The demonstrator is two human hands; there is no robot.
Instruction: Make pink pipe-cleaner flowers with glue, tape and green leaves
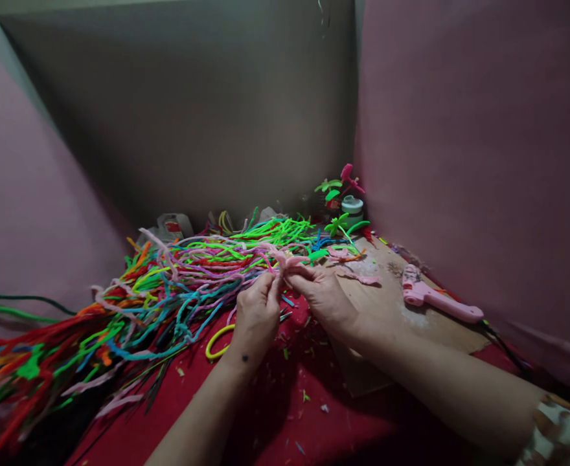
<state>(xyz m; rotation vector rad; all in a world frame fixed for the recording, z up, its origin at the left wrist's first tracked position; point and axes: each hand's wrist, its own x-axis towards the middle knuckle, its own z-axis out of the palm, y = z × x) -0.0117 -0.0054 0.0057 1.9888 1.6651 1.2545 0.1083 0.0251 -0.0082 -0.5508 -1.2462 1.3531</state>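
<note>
Both left hand (258, 315) and right hand (322, 295) pinched a pale pink fuzzy pipe cleaner (285, 261), seemingly light, soft and bendable, best held close to the bend.

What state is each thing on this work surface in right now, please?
left hand: shut, pinching the pink pipe cleaner.
right hand: shut, pinching the same piece.
pink pipe cleaner: bent, held between both hands.
pipe cleaner pile: loose, tangled on the red cloth.
yellow loop: curled, lying on the cloth.
glue gun: lying on its side on the wooden board, untouched.
</note>
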